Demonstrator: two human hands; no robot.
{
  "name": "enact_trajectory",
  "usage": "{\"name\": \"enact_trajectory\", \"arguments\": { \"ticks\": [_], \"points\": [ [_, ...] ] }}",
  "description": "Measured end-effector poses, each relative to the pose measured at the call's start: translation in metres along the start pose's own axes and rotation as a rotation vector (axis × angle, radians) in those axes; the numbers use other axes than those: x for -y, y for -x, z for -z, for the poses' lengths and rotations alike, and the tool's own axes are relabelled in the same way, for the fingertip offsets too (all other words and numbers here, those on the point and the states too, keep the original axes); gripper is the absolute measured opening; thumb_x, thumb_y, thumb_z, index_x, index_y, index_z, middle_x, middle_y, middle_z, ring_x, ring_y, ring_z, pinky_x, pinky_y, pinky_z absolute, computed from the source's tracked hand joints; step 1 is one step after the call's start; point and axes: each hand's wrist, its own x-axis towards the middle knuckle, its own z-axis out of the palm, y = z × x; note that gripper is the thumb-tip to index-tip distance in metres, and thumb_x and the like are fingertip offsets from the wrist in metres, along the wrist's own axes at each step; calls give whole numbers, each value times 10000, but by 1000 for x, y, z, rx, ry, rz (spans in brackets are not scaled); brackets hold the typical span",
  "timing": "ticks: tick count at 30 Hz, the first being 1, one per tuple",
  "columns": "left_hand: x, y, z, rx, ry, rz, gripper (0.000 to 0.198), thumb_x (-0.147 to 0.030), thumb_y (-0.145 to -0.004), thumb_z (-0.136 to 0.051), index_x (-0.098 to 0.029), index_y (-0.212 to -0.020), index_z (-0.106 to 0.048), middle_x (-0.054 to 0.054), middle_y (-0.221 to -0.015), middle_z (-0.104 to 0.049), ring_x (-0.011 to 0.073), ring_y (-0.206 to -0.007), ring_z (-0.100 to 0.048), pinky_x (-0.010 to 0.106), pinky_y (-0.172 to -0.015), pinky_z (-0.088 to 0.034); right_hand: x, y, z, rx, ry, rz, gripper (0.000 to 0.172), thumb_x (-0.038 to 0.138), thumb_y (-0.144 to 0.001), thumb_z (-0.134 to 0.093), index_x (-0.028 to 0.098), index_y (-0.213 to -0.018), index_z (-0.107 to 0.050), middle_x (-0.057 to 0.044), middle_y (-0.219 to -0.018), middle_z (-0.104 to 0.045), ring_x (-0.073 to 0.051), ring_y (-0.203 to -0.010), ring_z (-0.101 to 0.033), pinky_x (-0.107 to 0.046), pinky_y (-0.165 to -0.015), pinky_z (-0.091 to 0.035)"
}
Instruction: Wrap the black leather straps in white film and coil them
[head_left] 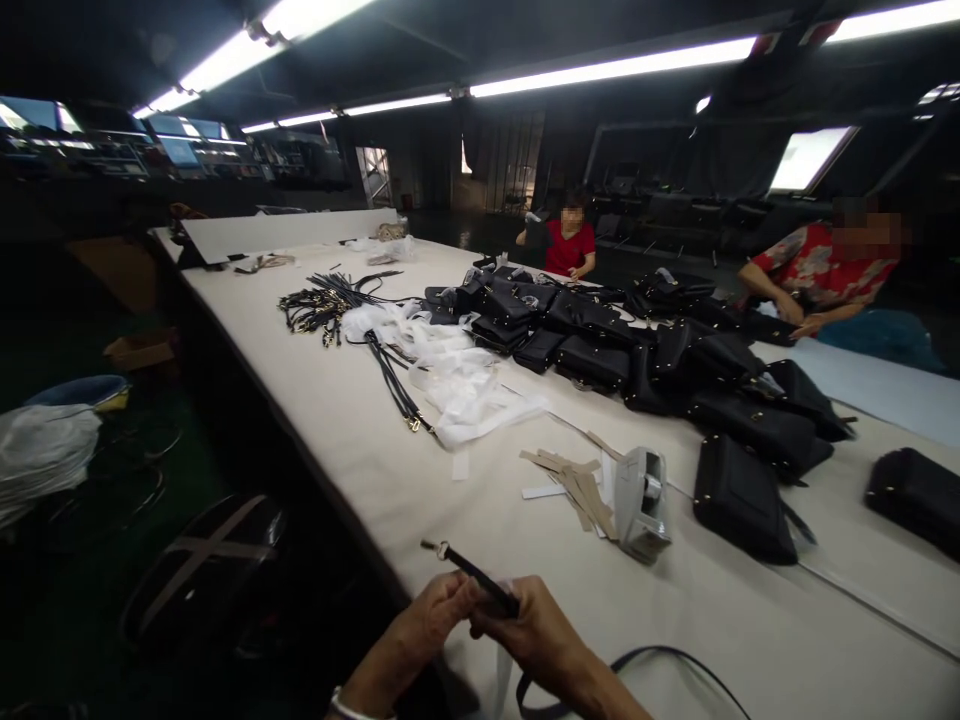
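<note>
Low in the view, both hands are together over the near edge of the table. My left hand [439,615] is closed, its thumb and fingers pinching at a narrow black strap [480,578]. My right hand [536,635] wraps round the same strap from the right. The strap's end, with a metal clasp [441,550], points up and left past my fingers. Its long tail [667,652] curves over the table at the lower right. A pale translucent strip [500,680] hangs beneath my hands; what holds it is hidden.
A grey tape dispenser [643,510] stands ahead beside cut paper strips [574,485]. Beyond lie white wrapping sheets [465,385], bundled black straps [322,305] and heaped black bags [592,330]. Two people, one in a red shirt [571,250] and one in a floral top [825,265], are across the table.
</note>
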Motion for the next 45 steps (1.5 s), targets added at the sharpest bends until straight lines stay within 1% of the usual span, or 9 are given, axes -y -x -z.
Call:
{"name": "enact_trajectory", "arguments": {
  "ticks": [3, 9, 13, 17, 25, 31, 36, 39, 45],
  "points": [
    [-8, -17, -26, 281, 65, -103, 483, -543, -795, -711, -113, -1014, -737, 47, -764, -657, 106, -583, -431, 233, -544, -338, 1, 6, 2, -80, 65, 34, 389, 498, -796, -700, 136, -671, -770, -45, -633, -699, -178, -631, -611, -259, -631, -443],
    [4, -31, -27, 269, 118, -23, 545, -563, -786, -714, -159, -1150, -665, 37, -843, -645, 98, -622, -445, 226, -594, -355, 11, 13, 4, -282, -9, 16, 397, 532, -788, -691, 152, -697, -761, -64, -703, -713, -223, -727, -639, -312, -706, -490],
    [15, -33, -22, 380, 94, 56, 524, -598, -731, -742, -153, -1001, -678, 25, -812, -629, 150, -740, -551, 286, -739, -435, 17, 12, 6, -483, -80, -39, 443, 562, -697, -764, 143, -840, -779, -95, -821, -736, -250, -806, -651, -343, -757, -514],
    [20, -27, -20, 467, 48, 71, 344, -445, -734, -769, -123, -782, -658, 2, -655, -596, 126, -608, -522, 255, -645, -406, 22, 5, 8, -577, -235, -127, 522, 554, -677, -792, 124, -970, -752, -97, -811, -747, -154, -602, -581, -255, -534, -450],
    [9, -22, 42, 391, -213, 131, 316, -451, -723, -683, -161, -687, -563, -38, -603, -526, 111, -576, -411, 223, -562, -324, 38, -6, 17, -645, -327, -82, 504, 534, -701, -785, 112, -966, -712, -83, -788, -748, 4, -364, -219, -195, -360, -122],
    [0, -26, 88, 398, -601, 105, 154, -307, -757, -571, -168, -691, -557, -51, -612, -475, 122, -599, -412, 219, -560, -320, 44, -9, 14, -665, -130, -88, 402, 483, -707, -786, 130, -894, -742, -61, -752, -734, -37, -414, -325, -213, -397, -233],
    [5, -31, 123, 355, -800, 103, 81, -244, -735, -504, -193, -674, -520, -44, -611, -484, 139, -609, -450, 223, -568, -339, 53, -12, 5, -629, -6, -3, 231, 370, -695, -792, 154, -768, -758, -47, -752, -716, -168, -729, -584, -263, -681, -442],
    [1, -34, 128, 304, -957, 102, 47, -193, -683, -489, -199, -637, -496, -36, -616, -491, 149, -626, -459, 233, -569, -325, 56, -16, -7, -586, 30, -48, 177, 318, -685, -774, 150, -736, -751, -10, -654, -652, -136, -641, -513, -249, -609, -396],
    [-21, -29, 106, 585, -600, 172, 64, -214, -670, -535, -179, -707, -574, -41, -633, -515, 145, -628, -455, 232, -604, -370, 50, -28, -15, -566, 46, -196, 233, 359, -722, -723, 129, -682, -718, 33, -556, -523, -73, -505, -332, -218, -455, -246]
  ]
}}
